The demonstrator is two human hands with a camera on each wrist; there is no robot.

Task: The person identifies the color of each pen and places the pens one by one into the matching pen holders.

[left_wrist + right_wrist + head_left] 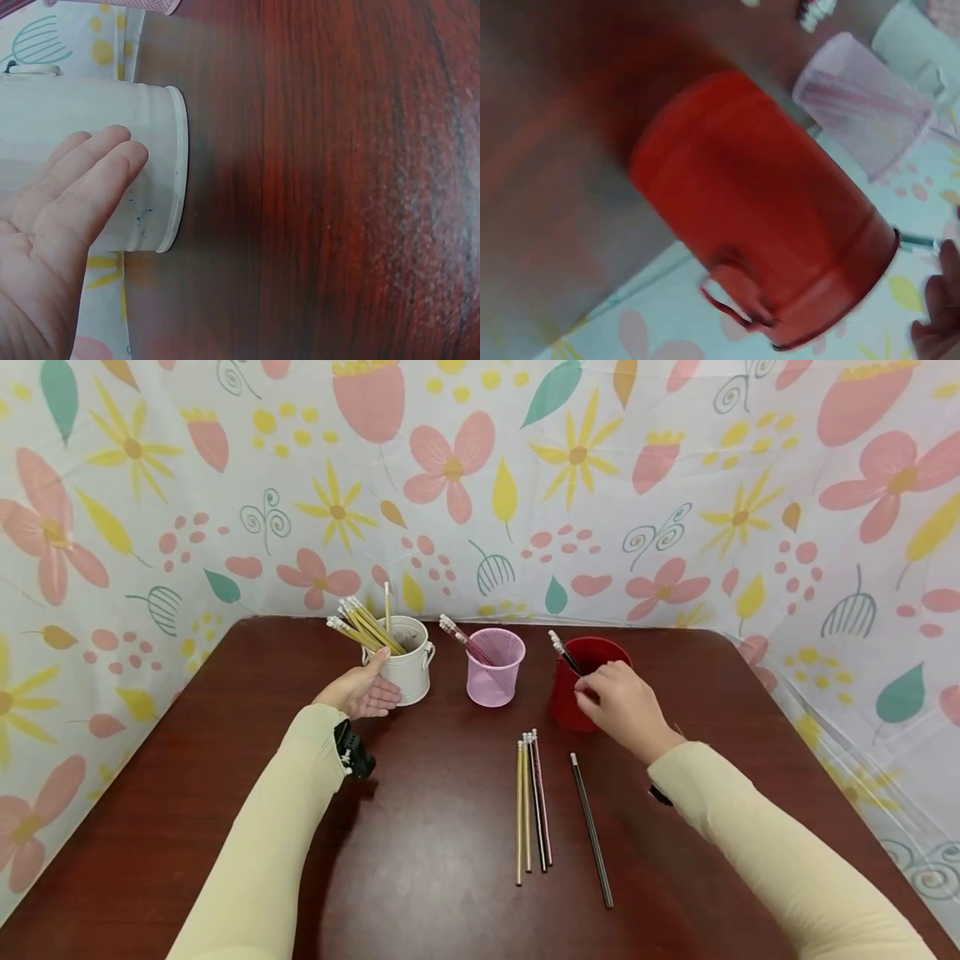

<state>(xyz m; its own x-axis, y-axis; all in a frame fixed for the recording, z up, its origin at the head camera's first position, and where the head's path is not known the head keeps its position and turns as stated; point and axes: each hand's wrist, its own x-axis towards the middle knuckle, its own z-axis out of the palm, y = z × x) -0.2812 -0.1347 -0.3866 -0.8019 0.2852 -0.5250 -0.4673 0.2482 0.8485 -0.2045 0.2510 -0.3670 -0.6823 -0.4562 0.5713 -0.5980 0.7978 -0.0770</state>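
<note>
My left hand [367, 689] lies with straight fingers along the side of a white bucket [411, 681], thumb up at the rim. Several yellow pencils [367, 628] lean out of that bucket. On the right, my right hand [626, 706] is over the near side of a red bucket [573, 706], its fingers loosely bent. Black pencils [566, 653] with white eraser ends stick up from the red bucket. In the right wrist view, blurred fingers [939, 304] show beside the bucket's mouth, with no pencil seen between them.
Between the buckets stands a pink mesh cup [492, 683] with dark pink pencils [472, 645]. Several pencils lie in front: gold pencils [519, 814], a black pencil and a pink pencil side by side, and a separate black pencil [592, 831] to their right. A patterned cloth hangs behind the table.
</note>
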